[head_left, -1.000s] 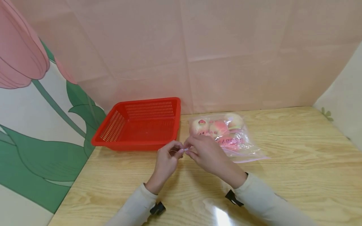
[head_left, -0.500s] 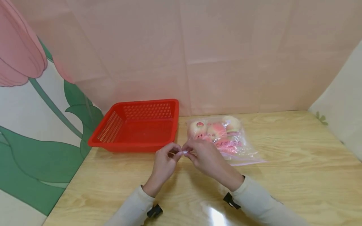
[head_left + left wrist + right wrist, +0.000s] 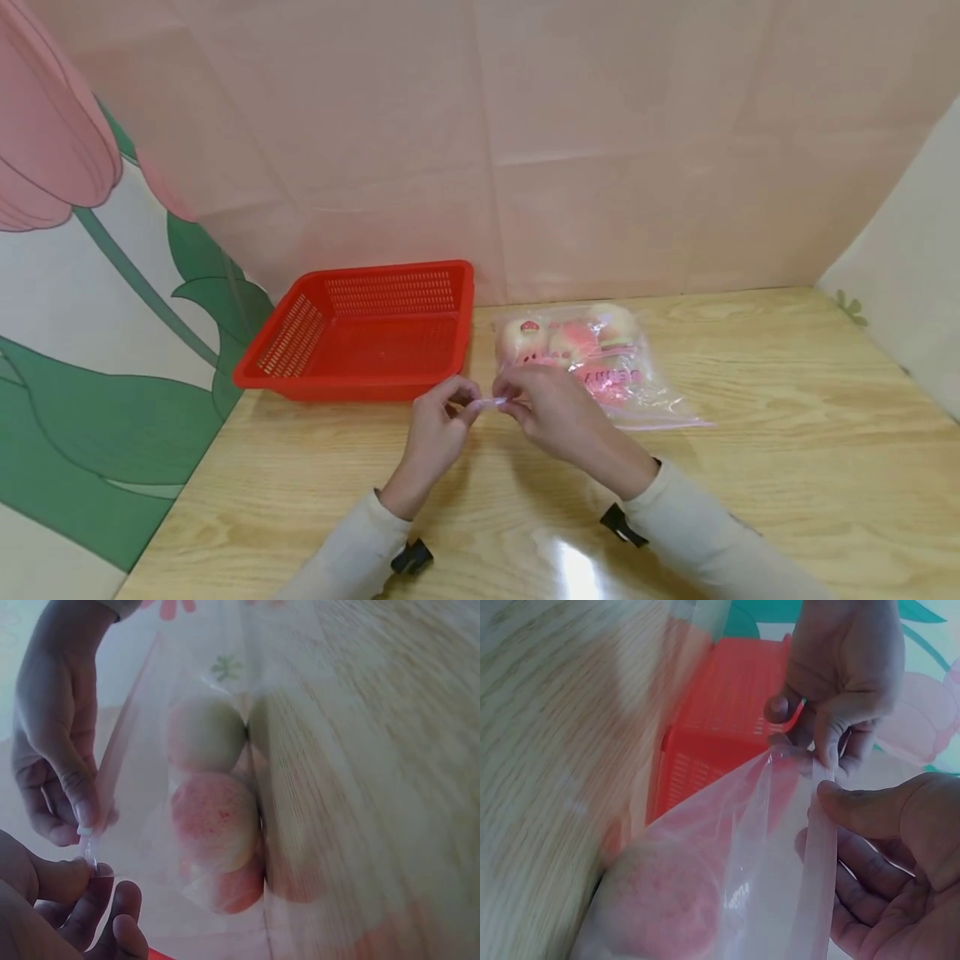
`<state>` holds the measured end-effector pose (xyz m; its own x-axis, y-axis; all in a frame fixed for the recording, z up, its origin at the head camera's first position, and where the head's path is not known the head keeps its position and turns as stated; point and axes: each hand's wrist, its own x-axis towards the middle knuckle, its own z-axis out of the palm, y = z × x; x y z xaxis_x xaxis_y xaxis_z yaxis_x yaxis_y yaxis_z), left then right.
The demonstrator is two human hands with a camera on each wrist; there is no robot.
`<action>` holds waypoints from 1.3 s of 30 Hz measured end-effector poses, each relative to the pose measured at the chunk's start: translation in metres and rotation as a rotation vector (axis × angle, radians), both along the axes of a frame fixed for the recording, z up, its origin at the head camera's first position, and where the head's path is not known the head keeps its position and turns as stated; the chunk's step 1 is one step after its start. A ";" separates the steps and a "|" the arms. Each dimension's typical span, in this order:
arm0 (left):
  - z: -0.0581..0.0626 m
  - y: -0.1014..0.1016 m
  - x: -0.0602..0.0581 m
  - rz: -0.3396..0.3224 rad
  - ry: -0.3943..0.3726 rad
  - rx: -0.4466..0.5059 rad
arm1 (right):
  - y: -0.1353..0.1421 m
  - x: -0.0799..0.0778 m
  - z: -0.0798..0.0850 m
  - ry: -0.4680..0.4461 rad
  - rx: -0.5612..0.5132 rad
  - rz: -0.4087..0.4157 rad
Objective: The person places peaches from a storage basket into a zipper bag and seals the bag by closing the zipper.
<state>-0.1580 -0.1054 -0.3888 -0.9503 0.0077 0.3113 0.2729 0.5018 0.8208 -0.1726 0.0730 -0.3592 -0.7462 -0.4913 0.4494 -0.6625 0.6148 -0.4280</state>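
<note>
A clear zip bag (image 3: 663, 396) with pink lettering lies on the table, its near edge raised between both hands. Inside it are several round pink-and-cream peaches (image 3: 214, 821). At the bag's left corner my left hand (image 3: 437, 429) pinches the zip edge between thumb and finger. Just to the right, my right hand (image 3: 558, 417) pinches the same edge, thumb on one face and fingers behind it. A short piece of the strip shows between the two hands. In the right wrist view the zip strip (image 3: 821, 855) runs down past the right thumb.
An open red plastic basket (image 3: 382, 387) with slotted sides stands left of the bag, close behind the left hand. Pale wooden tabletop (image 3: 787, 400) extends to the right. A pink cloth backdrop (image 3: 600, 167) hangs along the back edge.
My right hand has shifted slightly right along the zip edge, so more of the strip shows between the hands. The left hand keeps its pinch on the corner.
</note>
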 end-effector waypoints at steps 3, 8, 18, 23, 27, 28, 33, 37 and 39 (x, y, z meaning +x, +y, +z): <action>0.001 0.000 -0.001 0.007 -0.009 -0.004 | 0.004 -0.002 0.001 -0.017 0.008 -0.005; 0.002 -0.001 -0.002 -0.002 -0.007 -0.016 | 0.007 -0.003 0.003 -0.051 0.011 0.001; 0.006 -0.001 0.000 -0.128 0.056 -0.135 | 0.005 -0.001 0.002 0.035 0.081 0.054; 0.005 -0.001 0.003 -0.131 0.069 -0.169 | 0.002 0.002 -0.001 0.020 0.124 0.035; 0.004 -0.001 0.003 -0.125 0.074 -0.177 | 0.002 0.004 -0.002 0.018 0.137 0.031; 0.003 -0.001 0.002 -0.124 0.078 -0.174 | 0.002 0.004 -0.002 0.020 0.133 0.032; 0.000 -0.001 0.000 -0.113 0.083 -0.155 | 0.003 0.004 -0.003 0.005 0.104 0.038; 0.000 -0.001 -0.001 -0.097 0.054 -0.138 | 0.005 0.003 -0.003 -0.017 0.081 0.043; -0.001 -0.001 -0.002 -0.092 0.046 -0.132 | 0.006 0.002 -0.002 -0.019 0.074 0.046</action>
